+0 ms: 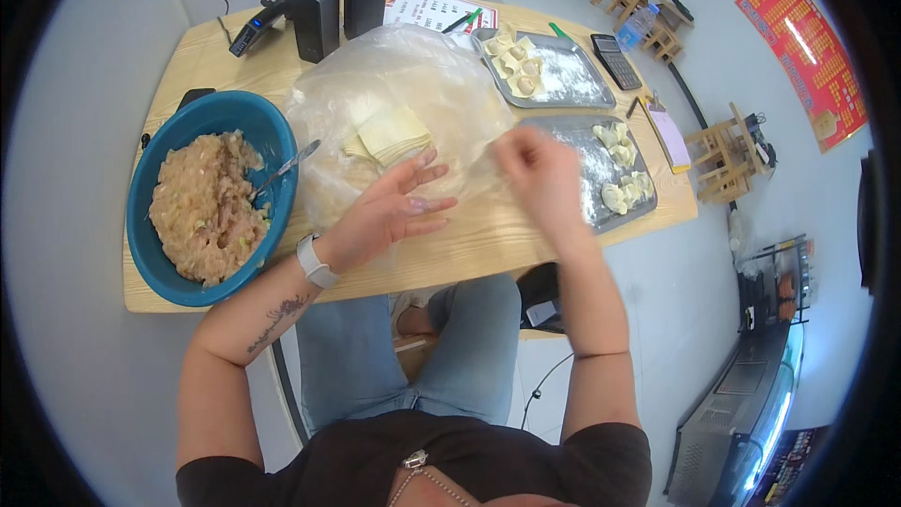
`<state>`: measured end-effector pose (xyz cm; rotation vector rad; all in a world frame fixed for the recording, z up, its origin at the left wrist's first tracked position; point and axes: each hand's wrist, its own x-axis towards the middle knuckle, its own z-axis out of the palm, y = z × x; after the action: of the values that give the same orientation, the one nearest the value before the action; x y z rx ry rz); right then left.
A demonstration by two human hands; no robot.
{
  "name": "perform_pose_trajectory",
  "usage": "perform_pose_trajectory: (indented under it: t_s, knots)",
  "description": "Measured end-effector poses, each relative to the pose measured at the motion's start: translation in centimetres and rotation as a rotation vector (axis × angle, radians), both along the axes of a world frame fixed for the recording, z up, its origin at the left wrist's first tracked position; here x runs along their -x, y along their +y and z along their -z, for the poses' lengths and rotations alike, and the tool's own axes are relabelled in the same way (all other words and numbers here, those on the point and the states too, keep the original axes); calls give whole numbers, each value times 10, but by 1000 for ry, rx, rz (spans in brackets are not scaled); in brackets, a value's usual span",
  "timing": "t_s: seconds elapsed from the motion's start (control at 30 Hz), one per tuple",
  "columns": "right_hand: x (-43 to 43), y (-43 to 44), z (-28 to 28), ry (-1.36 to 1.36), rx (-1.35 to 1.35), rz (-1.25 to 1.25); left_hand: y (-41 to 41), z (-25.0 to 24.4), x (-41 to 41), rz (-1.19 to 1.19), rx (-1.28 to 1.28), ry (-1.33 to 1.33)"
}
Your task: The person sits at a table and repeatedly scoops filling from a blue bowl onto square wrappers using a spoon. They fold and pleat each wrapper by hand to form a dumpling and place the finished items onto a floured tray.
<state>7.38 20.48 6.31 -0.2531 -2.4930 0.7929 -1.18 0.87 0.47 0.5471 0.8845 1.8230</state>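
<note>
My left hand (391,215) is spread, palm partly up, just below a stack of square dough wrappers (395,132) lying on a clear plastic bag (450,95). My right hand (538,169), blurred, has its fingers curled over the bag's right edge beside the lower tray; whether it holds anything cannot be told. A teal bowl (285,225) of minced meat filling (204,204) stands at the left, with a metal spoon (285,167) leaning in it. Folded dumplings (619,144) lie on the floured lower metal tray (595,222). More dumplings (517,63) sit on the upper metal tray (598,100).
Black battery-like devices (317,21) with cables stand at the table's back left. A printed sheet (429,8) with pens lies behind the bag. A calculator (616,62), a clipboard (667,135) and a plastic bottle (637,27) are at the right. Wooden stools (718,155) stand beyond.
</note>
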Motion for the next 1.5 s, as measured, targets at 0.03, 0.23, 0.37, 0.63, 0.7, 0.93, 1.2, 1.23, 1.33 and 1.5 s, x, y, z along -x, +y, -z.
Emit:
perform_pose_trajectory:
  t_s: [0.03,0.23,0.37,0.63,0.7,0.93,1.2,1.23,1.33,1.5]
  knots:
    - [4,22,-10,11,2,122,1,-2,-1,-9,16,30]
    - [67,170,3,166,-429,337,2,-6,-3,-54,14,243]
    - [100,193,33,-42,-449,404,-3,-4,-2,-159,-19,303]
    - [115,210,52,-174,-95,389,-5,1,-7,-432,-4,397]
    - [112,212,51,-212,-235,414,-3,9,-4,-560,27,464]
    - [57,51,-10,355,-87,50,3,36,18,-981,112,614]
    - [88,-54,50,-1,-287,-293,5,22,12,-1073,-55,610]
    - [89,-59,50,-27,-298,-252,4,22,14,-1080,-82,604]
    - [94,-70,46,-87,-324,-162,5,20,14,-1072,-44,609]
    - [103,-58,46,-141,-230,-169,2,22,15,-1041,66,673]
